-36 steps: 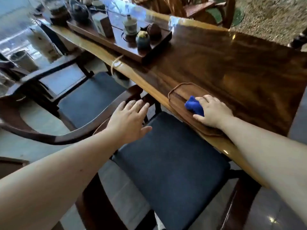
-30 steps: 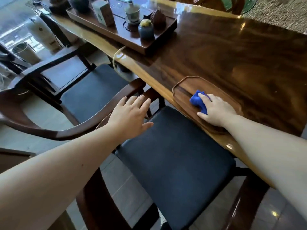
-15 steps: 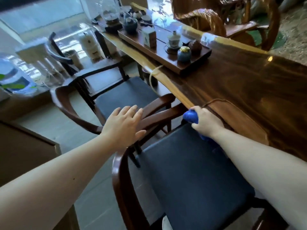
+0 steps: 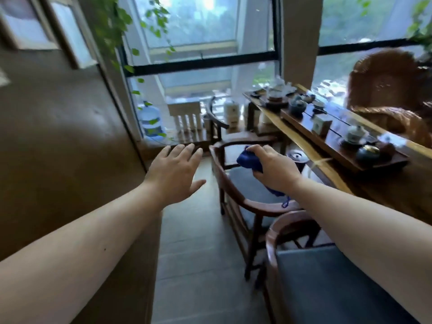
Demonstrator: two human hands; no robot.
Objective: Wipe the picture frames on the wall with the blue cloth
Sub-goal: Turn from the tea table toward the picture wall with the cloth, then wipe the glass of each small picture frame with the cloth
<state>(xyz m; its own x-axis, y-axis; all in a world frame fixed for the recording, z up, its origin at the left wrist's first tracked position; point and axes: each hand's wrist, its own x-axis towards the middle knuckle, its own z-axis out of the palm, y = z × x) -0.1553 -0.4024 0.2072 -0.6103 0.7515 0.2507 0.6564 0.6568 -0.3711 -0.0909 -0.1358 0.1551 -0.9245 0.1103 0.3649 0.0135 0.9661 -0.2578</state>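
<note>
My right hand is closed around the bunched blue cloth, holding it in the air above a wooden chair. A tail of the cloth hangs below my wrist. My left hand is stretched forward with fingers spread and nothing in it. Two light-framed picture frames hang on the brown wall at the upper left: one at the edge of view, a second beside it. Both are blurred and well above and left of my hands.
Two wooden armchairs with dark seat cushions stand on the right beside a long wooden table carrying a tray of tea ware. A large window, hanging vine leaves and a water jug lie ahead. Tiled floor runs between wall and chairs.
My right hand lifted the blue cloth off the table and carried it left. My view swung up and left from the table toward the wall and window.
</note>
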